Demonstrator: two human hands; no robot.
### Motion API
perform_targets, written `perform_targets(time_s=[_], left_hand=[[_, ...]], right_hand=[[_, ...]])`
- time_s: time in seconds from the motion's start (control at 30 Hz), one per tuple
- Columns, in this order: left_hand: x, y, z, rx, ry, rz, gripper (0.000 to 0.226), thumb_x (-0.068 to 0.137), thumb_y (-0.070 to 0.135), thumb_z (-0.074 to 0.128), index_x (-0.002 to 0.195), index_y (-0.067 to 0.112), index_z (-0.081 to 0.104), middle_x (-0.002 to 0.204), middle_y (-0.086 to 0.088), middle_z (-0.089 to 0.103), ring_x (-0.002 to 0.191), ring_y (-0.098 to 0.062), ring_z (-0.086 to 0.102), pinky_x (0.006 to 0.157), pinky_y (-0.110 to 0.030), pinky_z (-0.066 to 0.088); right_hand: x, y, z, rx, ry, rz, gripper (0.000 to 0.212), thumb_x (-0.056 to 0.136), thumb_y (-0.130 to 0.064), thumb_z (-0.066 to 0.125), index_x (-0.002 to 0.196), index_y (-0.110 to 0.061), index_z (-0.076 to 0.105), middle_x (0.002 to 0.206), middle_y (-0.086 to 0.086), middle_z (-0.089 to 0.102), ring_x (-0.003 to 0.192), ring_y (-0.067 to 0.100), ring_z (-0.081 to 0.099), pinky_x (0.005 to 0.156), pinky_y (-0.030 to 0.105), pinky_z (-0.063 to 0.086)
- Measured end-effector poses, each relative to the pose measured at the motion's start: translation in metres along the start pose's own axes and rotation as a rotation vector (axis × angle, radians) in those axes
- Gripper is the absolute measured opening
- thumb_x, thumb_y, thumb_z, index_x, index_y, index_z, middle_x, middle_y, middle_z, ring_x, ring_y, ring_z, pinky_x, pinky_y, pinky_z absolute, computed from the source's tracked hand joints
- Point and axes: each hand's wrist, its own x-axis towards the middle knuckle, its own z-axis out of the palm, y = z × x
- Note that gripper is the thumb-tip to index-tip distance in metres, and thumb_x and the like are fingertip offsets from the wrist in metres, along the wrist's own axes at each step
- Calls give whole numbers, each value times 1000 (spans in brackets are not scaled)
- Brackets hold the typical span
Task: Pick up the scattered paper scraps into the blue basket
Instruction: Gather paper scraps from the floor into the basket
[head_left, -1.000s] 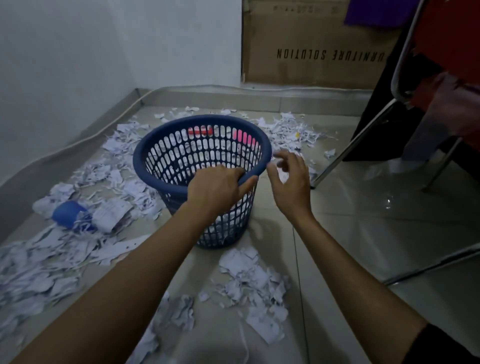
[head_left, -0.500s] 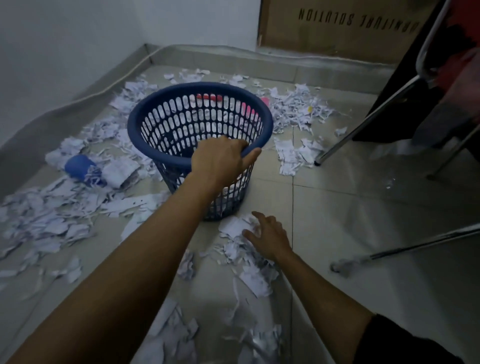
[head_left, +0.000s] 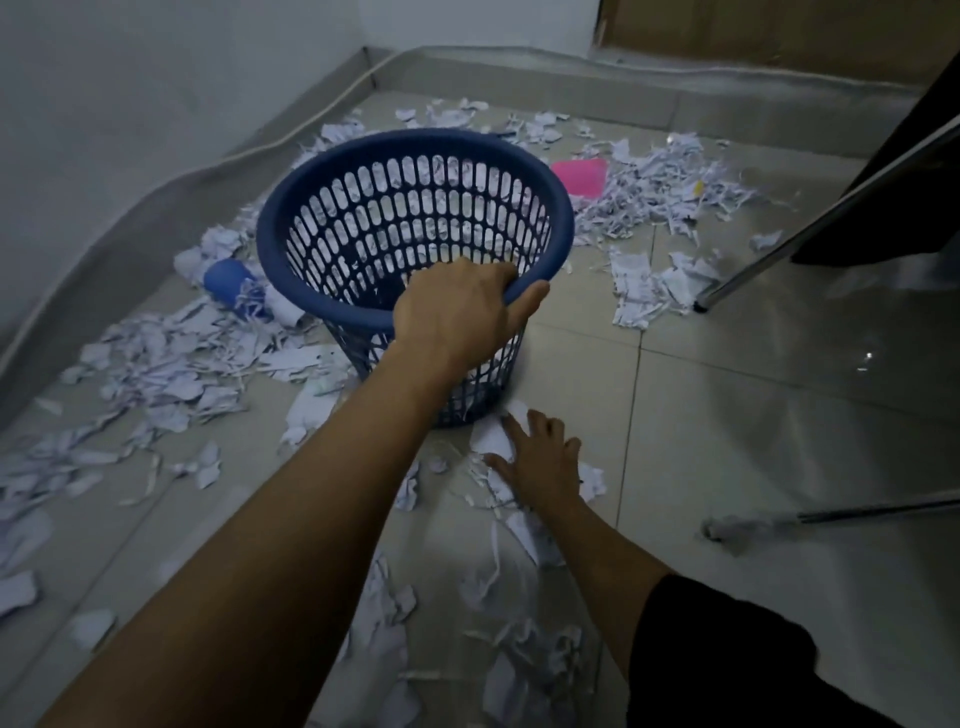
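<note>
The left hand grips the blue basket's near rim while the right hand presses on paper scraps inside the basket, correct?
Not quite. In the head view the right hand rests on paper scraps on the floor in front of the blue basket, not inside it. The left hand does grip the near rim.

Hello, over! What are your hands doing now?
Left hand grips round blue slotted plastic basket rim. Right hand flat on white torn paper scraps. Nothing blocking.

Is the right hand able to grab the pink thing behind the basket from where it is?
Probably not. The right hand rests low on paper scraps, and the blue basket stands between it and the pink thing.
</note>
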Motion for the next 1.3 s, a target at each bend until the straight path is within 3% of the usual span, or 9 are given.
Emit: perform_targets(time_s=[0.1, 0.27, 0.47, 0.6, 0.73, 1.0, 1.1, 1.2, 1.3], left_hand=[[-2, -2, -2, -2, 1, 1, 51, 98, 66, 26, 89, 26, 55, 65, 0, 54, 58, -20, 57, 65, -39, 56], [-10, 1, -6, 13, -3, 28, 51, 98, 65, 26, 89, 24, 56, 62, 2, 50, 56, -19, 55, 62, -36, 53], [-19, 8, -15, 43, -40, -3, 51, 98, 66, 24, 85, 26, 53, 64, 1, 53, 56, -18, 54, 62, -36, 54], [-29, 10, -23, 27, -79, -15, 49, 98, 66, 25, 86, 27, 52, 61, 4, 50, 54, -17, 52, 59, -35, 52], [-39, 14, -26, 38, -127, -20, 41, 98, 65, 26, 90, 31, 47, 62, 5, 45, 57, -20, 52, 57, -32, 46], [-45, 5, -25, 16, -87, -60, 49, 96, 69, 25, 97, 31, 56, 63, 5, 50, 56, -19, 51, 53, -30, 41], [-48, 3, -24, 24, -97, -55, 49, 96, 69, 25, 95, 30, 56, 66, 4, 52, 58, -19, 54, 55, -31, 47], [-45, 8, -28, 10, -132, -42, 50, 97, 67, 25, 95, 27, 55, 68, 3, 53, 60, -20, 54, 58, -33, 48], [-46, 11, -31, -1, -146, -15, 49, 98, 65, 25, 96, 26, 55, 70, 4, 51, 60, -18, 49, 57, -30, 39]], right_hand=[[-14, 11, 10, 34, 144, -67, 38, 90, -41, 67, 119, -17, 65, 110, 16, 57, 94, 37, 57, 63, 41, 46], [-24, 36, -9, 424, 135, 45, 16, 101, -27, 53, 101, -12, 60, 95, 9, 54, 86, 28, 58, 67, 34, 43], [-12, 45, -83, 789, 128, 238, 24, 100, -33, 56, 98, -10, 62, 91, 4, 63, 83, 21, 58, 60, 26, 37], [-7, 43, -130, 990, 209, 320, 26, 101, -28, 56, 90, -5, 62, 80, 5, 59, 74, 20, 54, 49, 10, 35], [-1, 30, -160, 1050, 213, 286, 24, 100, -30, 57, 90, -10, 63, 79, 4, 60, 75, 21, 55, 59, 22, 39], [-2, 32, -179, 1018, 223, 287, 27, 99, -31, 58, 91, -6, 64, 82, 6, 62, 79, 22, 57, 60, 18, 39], [0, 27, -192, 1053, 277, 273, 31, 99, -32, 58, 93, -3, 65, 81, 4, 61, 78, 20, 56, 58, 19, 39], [3, 12, -225, 1096, 342, 211, 28, 100, -35, 57, 89, -10, 57, 77, -1, 53, 73, 15, 49, 57, 21, 37], [7, -6, -270, 1079, 412, 140, 32, 99, -39, 56, 95, -8, 60, 89, 8, 61, 79, 17, 52, 63, 26, 39]])
